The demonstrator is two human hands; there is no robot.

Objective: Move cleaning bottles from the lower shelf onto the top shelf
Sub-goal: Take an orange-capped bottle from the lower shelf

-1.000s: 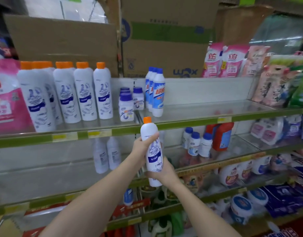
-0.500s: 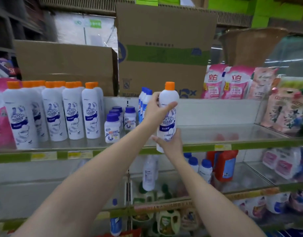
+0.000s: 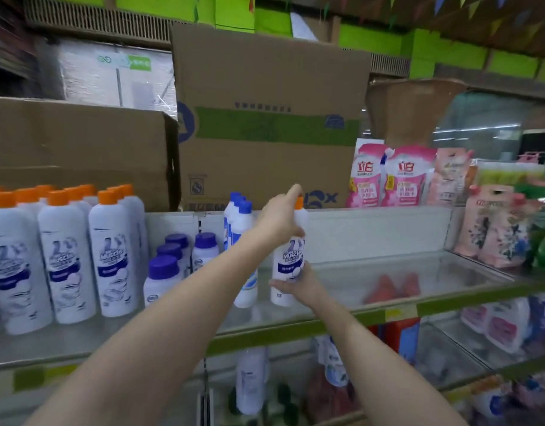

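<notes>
A white cleaning bottle (image 3: pixel 289 259) with an orange cap stands upright on the glass top shelf (image 3: pixel 388 281), just right of the blue-capped bottles (image 3: pixel 238 216). My left hand (image 3: pixel 278 221) grips its neck and shoulder from the left, one finger raised beside the cap. My right hand (image 3: pixel 298 285) holds its lower body from the front. Several matching orange-capped bottles (image 3: pixel 111 256) stand in rows at the shelf's left. On the lower shelf, more white bottles (image 3: pixel 249 382) show through the glass.
Small purple-capped bottles (image 3: pixel 163 281) stand between the rows and the held bottle. Cardboard boxes (image 3: pixel 265 118) rise behind the shelf. Pink refill pouches (image 3: pixel 391 176) and other pouches (image 3: pixel 495 229) line the back right. The shelf's green front edge (image 3: pixel 295 329) carries a yellow label.
Both hands carried the bottle up from the lower shelf level and forward onto the top shelf. It now stands further in beside the blue-capped bottles. The camera tilted upward.
</notes>
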